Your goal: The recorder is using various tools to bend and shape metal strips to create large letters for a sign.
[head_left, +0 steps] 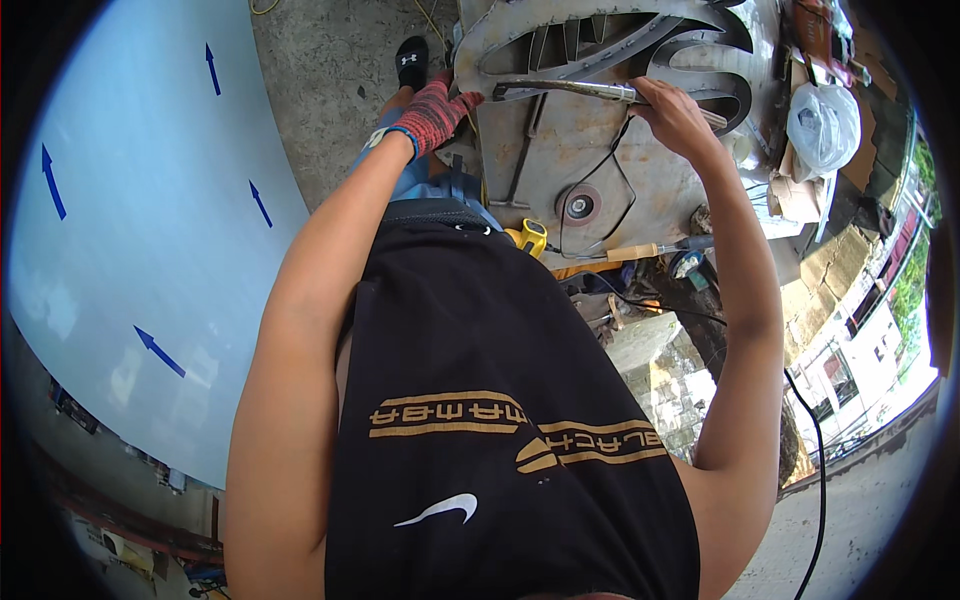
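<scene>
My left hand (434, 117), in a red and black knitted glove, is at the left edge of a curved sheet-metal form (475, 62). Its visible fingers are spread apart, and whether they touch the metal I cannot tell. My bare right hand (672, 112) is closed around a long metal rod tool (570, 88). That tool has a dark shaft, a silvery sleeve and a pale handle end showing past my hand. It lies across the near side of the form, whose upright strips make open curved compartments. The form rests on a grey metal plate (500, 150).
On the plate are a grinding disc (580, 205) and a black cord (632, 190). A wooden-handled tool (632, 253) lies along its near edge, beside a yellow tape measure (532, 238). A clear plastic bag (824, 128) sits at right; a large bluish-white panel (140, 250) stretches along the left.
</scene>
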The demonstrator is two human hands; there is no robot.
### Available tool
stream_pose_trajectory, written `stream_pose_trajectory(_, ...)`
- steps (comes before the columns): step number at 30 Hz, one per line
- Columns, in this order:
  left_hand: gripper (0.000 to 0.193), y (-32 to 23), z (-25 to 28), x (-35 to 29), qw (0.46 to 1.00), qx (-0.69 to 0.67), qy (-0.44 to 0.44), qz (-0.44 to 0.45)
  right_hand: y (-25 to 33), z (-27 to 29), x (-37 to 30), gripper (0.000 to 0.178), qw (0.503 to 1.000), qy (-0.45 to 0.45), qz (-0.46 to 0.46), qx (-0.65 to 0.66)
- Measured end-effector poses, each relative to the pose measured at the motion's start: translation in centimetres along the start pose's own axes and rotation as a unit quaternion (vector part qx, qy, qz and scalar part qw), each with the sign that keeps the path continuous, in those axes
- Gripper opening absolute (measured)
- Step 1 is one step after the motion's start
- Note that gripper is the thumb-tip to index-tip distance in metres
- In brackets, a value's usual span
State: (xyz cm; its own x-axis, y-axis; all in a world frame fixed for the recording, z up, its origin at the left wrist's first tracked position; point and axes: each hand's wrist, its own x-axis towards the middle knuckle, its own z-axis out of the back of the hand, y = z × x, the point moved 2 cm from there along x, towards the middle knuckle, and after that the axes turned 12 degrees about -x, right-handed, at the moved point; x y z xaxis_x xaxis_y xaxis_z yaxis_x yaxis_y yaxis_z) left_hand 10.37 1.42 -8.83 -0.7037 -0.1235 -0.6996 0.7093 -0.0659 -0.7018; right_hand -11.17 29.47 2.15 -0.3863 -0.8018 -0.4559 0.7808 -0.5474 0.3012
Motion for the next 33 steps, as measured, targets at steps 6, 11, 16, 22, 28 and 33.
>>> stream_pose_trajectory(6, 0.071, 0.9, -0.2, 0.6, 1.0, 0.008, -0.012, -0.017, -0.2, 0.1, 0.7, 0.018, 0.999, 0.025, 0.01, -0.017)
stream_pose_trajectory(11, 0.07, 0.9, -0.2, 0.7, 1.0, 0.006, -0.007, 0.001, -0.2, 0.3, 1.1, 0.017, 0.999, 0.035, 0.015, -0.034)
stream_pose_trajectory(16, 0.07, 1.0, -0.2, 0.6, 0.999, 0.026, -0.026, 0.0, -0.5, -0.4, 1.4, 0.017, 0.997, 0.054, 0.018, -0.046)
stream_pose_trajectory(22, 0.076, -2.2, 0.3, -0.8, 1.0, 0.026, 0.002, 0.017, -0.8, -1.3, 1.1, 0.018, 0.997, 0.072, 0.017, -0.035)
stream_pose_trajectory(28, 0.076, -2.1, 0.4, -1.0, 0.999, 0.04, -0.008, 0.015, -0.9, -0.5, 2.1, 0.02, 0.995, 0.076, 0.031, -0.055)
stream_pose_trajectory(33, 0.077, -2.4, 0.5, -1.1, 1.0, 0.023, 0.0, 0.019, -0.6, 0.1, 2.3, 0.027, 0.995, 0.079, 0.036, -0.057)
